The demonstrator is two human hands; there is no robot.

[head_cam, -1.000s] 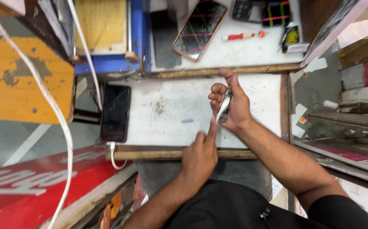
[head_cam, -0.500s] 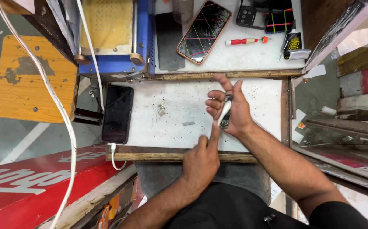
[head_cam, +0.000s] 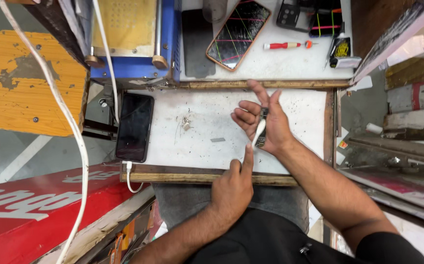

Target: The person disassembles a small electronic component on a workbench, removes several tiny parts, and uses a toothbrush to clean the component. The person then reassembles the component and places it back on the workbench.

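Cluttered white bench at frame centre: right hand loosely cradles a small brush; left hand, forefinger extended, touches its handle. A nudge could probably dislodge it.

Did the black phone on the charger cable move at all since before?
No. The black phone lies at the left edge of the white worktop, just below the blue machine, as in the earlier pictures; only the camera view shifted.

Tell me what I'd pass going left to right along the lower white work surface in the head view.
Black phone on a white cable → small bits of metal → small grey strip → left hand, forefinger raised → right hand holding a slim brush-like tool.
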